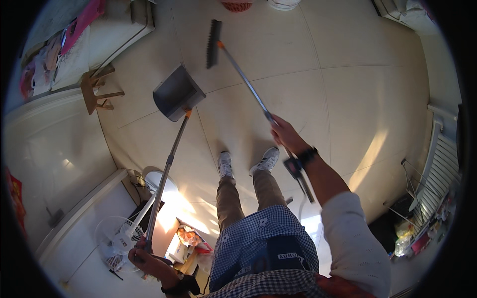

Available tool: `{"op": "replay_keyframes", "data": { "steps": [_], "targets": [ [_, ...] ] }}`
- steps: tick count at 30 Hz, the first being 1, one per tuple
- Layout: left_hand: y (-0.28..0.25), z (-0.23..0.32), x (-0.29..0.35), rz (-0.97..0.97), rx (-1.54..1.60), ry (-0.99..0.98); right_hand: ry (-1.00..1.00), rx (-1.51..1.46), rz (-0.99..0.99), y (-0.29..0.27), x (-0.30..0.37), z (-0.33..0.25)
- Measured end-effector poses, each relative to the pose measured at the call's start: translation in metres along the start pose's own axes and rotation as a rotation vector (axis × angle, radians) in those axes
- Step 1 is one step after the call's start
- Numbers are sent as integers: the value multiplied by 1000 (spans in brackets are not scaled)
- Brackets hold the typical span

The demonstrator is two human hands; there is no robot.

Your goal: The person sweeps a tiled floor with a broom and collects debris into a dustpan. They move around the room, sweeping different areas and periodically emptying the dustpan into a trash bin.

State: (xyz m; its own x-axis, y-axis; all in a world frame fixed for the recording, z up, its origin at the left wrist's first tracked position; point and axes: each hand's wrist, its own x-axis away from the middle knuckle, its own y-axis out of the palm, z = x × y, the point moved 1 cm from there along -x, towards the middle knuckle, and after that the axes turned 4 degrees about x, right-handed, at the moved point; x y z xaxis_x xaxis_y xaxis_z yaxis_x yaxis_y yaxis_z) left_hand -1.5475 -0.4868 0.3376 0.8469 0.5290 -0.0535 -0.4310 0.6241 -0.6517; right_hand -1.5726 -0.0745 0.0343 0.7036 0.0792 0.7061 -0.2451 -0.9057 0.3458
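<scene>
My right hand (pixel 286 135) is closed round the metal handle of a broom (pixel 244 78). The broom's dark, toothed head points away from me, joined to the handle by an orange piece. At the lower left my left hand (pixel 148 260) grips the top of the handle of a long-handled dustpan (pixel 180 92). Its grey pan lies left of the broom head, apart from it, with an orange joint at the handle. A dark device (pixel 293 168) hangs at my right wrist.
A wooden stool (pixel 97 89) stands by the left wall. A white fan (pixel 119 242) is near my left hand. A box of orange items (pixel 188 236) sits beside my legs. A red basket (pixel 237 6) is at the far edge, a metal rack (pixel 412 186) at the right.
</scene>
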Motion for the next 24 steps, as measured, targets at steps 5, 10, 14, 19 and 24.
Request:
{"op": "replay_keyframes", "data": {
  "steps": [5,10,14,19,24],
  "targets": [
    [-21,-13,-11,17,0,41,10,-149,-48,96,-153,-48],
    [-22,-33,-52,-131,-80,168,41,-378,75,103,-182,-18],
    [-22,-45,-88,-298,-34,216,79,-544,249,70,-89,55],
    [-21,-42,-136,-394,58,190,277,-623,562,72,61,106],
    [-31,-40,-164,-316,168,-28,299,-512,717,114,139,107]
  ]
}}
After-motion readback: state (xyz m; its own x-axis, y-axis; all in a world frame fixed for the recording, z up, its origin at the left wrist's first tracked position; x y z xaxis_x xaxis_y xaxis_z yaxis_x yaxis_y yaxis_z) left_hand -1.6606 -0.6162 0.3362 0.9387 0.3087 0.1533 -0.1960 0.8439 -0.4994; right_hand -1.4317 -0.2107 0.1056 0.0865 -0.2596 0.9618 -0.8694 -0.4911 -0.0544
